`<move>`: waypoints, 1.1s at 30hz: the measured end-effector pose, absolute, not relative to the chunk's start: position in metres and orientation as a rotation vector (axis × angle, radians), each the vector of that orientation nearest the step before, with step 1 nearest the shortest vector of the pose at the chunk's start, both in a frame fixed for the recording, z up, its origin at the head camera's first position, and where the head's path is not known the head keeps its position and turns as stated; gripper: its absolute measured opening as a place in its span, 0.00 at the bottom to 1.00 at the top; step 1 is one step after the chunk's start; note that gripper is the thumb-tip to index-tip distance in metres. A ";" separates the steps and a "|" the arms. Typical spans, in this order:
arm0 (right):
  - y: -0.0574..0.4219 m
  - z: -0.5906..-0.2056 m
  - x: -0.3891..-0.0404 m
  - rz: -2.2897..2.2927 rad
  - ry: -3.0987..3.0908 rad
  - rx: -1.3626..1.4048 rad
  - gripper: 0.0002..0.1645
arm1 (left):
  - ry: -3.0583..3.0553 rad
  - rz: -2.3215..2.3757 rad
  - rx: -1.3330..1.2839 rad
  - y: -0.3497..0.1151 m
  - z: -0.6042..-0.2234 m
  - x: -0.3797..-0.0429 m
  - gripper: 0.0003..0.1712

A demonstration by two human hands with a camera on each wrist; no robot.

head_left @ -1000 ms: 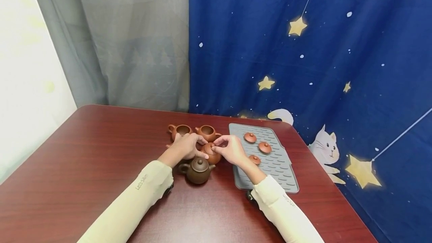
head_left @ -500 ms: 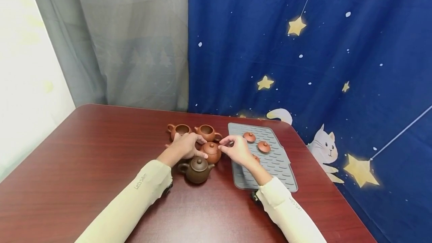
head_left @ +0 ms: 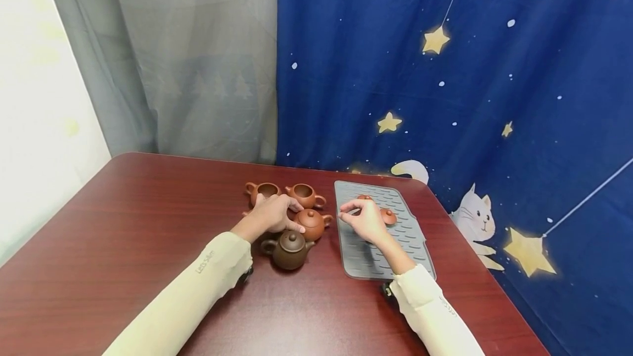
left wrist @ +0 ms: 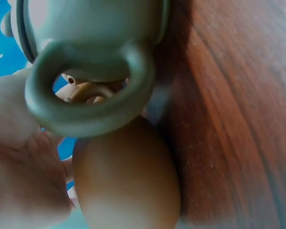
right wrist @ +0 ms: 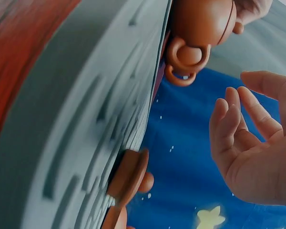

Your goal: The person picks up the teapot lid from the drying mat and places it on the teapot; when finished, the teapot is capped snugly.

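Observation:
My left hand [head_left: 269, 216] holds a reddish-brown teapot [head_left: 312, 226] from its left side, thumb and fingers around it. That teapot has its lid on, and its handle points right. Directly in front of it stands a dark brown lidded teapot [head_left: 290, 251]. Two reddish-brown teapots without lids, one on the left [head_left: 267, 189] and one on the right [head_left: 301, 195], are behind. Another is mostly hidden under my left hand; a rounded brown body [left wrist: 128, 181] shows in the left wrist view. My right hand [head_left: 367, 221] hovers over the mat, holding nothing, fingers bent loosely.
A grey ridged mat [head_left: 410, 257] lies at the right of the dark red table [head_left: 148, 224]. On it are reddish lids, one at the right [head_left: 389, 216] and one farther back [head_left: 365, 197], partly covered by my right hand. A starry blue curtain [head_left: 346, 70] hangs behind.
My right hand has let go of the lid knob on the held teapot and moved right, over the mat. The left hand has stayed in place.

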State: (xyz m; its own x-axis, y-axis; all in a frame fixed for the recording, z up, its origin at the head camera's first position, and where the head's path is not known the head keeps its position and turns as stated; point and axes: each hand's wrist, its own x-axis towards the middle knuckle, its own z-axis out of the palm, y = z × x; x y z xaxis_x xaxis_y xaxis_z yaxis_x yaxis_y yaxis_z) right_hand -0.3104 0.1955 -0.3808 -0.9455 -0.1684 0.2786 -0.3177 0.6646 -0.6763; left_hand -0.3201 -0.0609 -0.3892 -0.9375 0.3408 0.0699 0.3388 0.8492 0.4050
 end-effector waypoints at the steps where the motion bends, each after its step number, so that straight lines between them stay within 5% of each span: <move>1: 0.198 -0.381 -0.311 1.143 -2.691 0.388 0.06 | 3.018 0.664 0.557 -0.061 -0.389 -0.320 0.31; 19: 0.240 -0.387 -0.322 1.096 -2.684 0.286 0.08 | 3.072 0.610 0.667 -0.072 -0.387 -0.315 0.33; 33: 0.276 -0.380 -0.323 1.008 -2.725 0.102 0.11 | 3.140 0.729 0.652 -0.122 -0.383 -0.307 0.35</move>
State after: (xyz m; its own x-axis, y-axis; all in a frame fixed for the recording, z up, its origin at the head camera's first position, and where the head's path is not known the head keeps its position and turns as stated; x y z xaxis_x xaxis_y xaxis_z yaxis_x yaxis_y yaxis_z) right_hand -0.3225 0.2762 -0.3803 -0.9702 0.0154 0.2420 -0.1458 0.7604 -0.6329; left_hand -0.3070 -0.1221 -0.3825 -0.9109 0.3440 0.2277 0.4091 0.8240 0.3919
